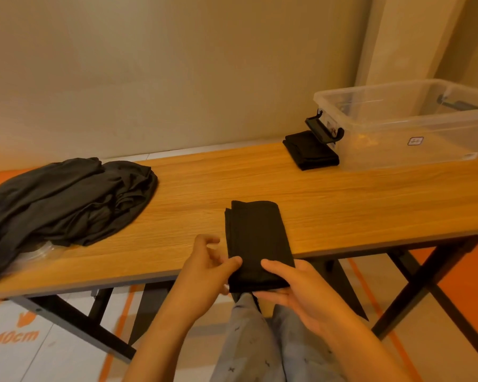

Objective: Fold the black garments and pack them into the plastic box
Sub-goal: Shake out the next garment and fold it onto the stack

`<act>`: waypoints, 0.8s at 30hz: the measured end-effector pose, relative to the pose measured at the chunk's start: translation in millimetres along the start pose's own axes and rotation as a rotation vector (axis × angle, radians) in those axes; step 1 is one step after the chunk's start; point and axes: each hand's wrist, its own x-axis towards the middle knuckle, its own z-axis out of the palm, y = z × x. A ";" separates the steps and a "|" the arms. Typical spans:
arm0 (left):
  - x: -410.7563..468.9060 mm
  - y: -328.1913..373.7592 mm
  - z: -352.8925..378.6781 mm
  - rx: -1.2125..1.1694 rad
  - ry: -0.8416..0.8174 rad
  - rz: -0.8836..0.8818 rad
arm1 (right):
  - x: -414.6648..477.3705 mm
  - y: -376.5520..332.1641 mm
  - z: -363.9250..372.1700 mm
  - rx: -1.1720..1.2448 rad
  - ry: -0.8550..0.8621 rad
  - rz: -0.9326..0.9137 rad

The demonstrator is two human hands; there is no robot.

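A folded black garment (255, 235) lies as a narrow strip at the table's front edge, its near end hanging past the edge. My left hand (204, 271) pinches that near end at its left side with the thumb on top. My right hand (290, 285) grips the same end from the right, fingers underneath and thumb on top. A second folded black garment (311, 151) lies at the back right, touching the clear plastic box (398, 128). The box stands open and looks bare inside. A loose heap of black garments (64, 199) covers the table's left end.
The wooden table (204, 183) has black legs and stands against a beige wall. The box has a black latch handle (323, 129) jutting over the folded garment. Clear plastic wrap (39, 250) peeks from under the heap. My lap in grey patterned trousers is below the edge.
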 end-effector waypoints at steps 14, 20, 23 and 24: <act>-6.0 -4.8 21.7 -1.285 -0.748 -0.434 | -23.0 -17.2 -28.7 -0.001 -0.118 0.095; -3.8 10.8 31.2 -1.151 -0.579 -0.543 | -35.2 -22.5 -42.2 -0.120 -0.162 0.146; 3.0 35.6 30.6 -1.006 -0.472 -0.520 | -39.6 -38.4 -41.3 -0.155 -0.181 0.075; 8.5 44.7 30.6 -0.972 -0.447 -0.507 | -38.5 -44.8 -40.6 -0.162 -0.170 0.043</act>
